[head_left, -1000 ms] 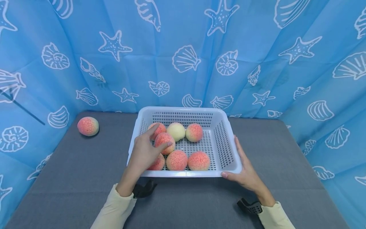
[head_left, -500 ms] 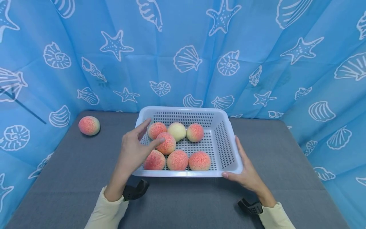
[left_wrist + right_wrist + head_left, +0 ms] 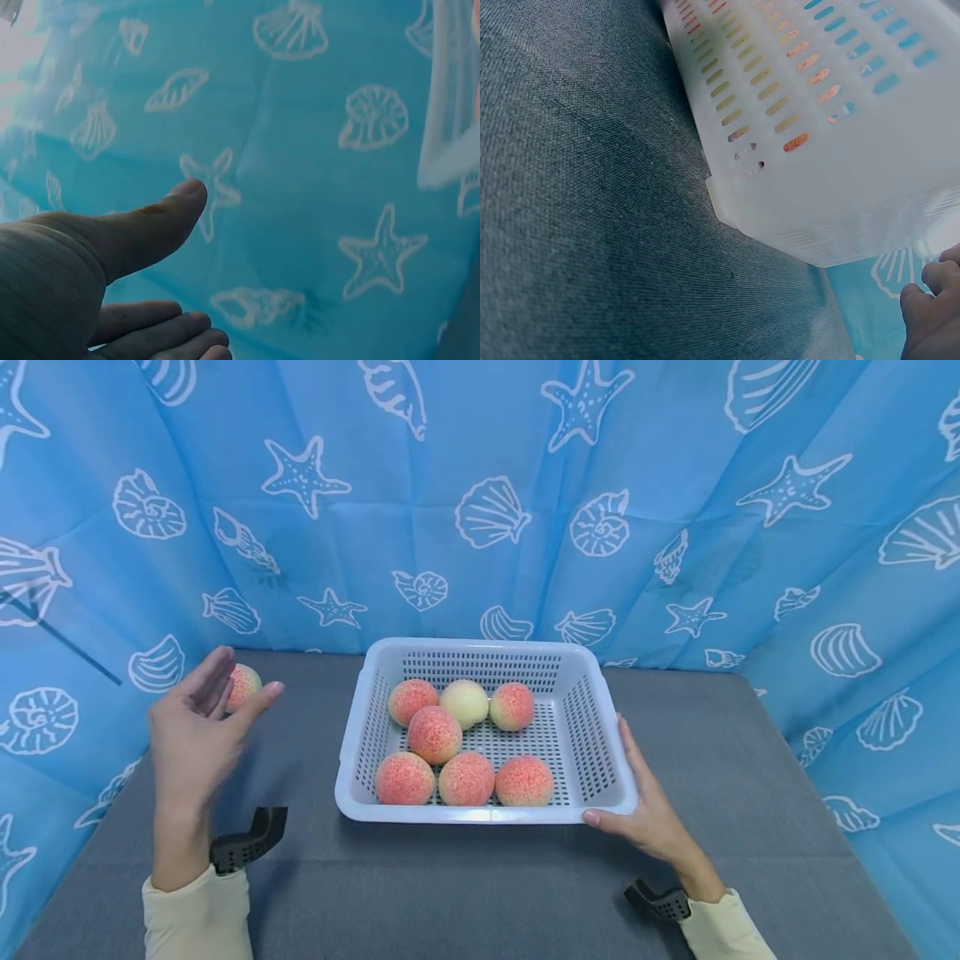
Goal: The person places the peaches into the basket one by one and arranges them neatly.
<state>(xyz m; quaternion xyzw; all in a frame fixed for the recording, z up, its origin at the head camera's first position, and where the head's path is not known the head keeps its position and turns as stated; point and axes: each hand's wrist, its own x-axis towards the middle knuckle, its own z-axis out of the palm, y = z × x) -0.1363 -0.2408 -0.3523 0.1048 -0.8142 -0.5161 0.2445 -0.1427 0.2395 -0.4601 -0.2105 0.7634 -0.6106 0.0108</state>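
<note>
My left hand (image 3: 197, 731) is at the far left, beside a pink-and-cream peach (image 3: 243, 687) that it partly hides. Thumb and fingers are spread apart, and nothing shows between them; the left wrist view shows the same spread thumb (image 3: 154, 229). A white perforated basket (image 3: 450, 814) in the middle holds several peaches, among them a pale one (image 3: 464, 704) at the back and a red one (image 3: 435, 735) nearer the left. My right hand (image 3: 654, 818) rests on the basket's front right corner, thumb at the front rim, straight fingers along the side.
Grey cloth (image 3: 480, 885) covers the table. A blue curtain (image 3: 487, 485) with white shells and starfish hangs behind it and at both sides. Each wrist carries a black strap device, the left one (image 3: 249, 841) just above the cloth.
My left hand has let go of the red peach in the basket and moved left to the peach at the far left. The right hand and basket stay put.
</note>
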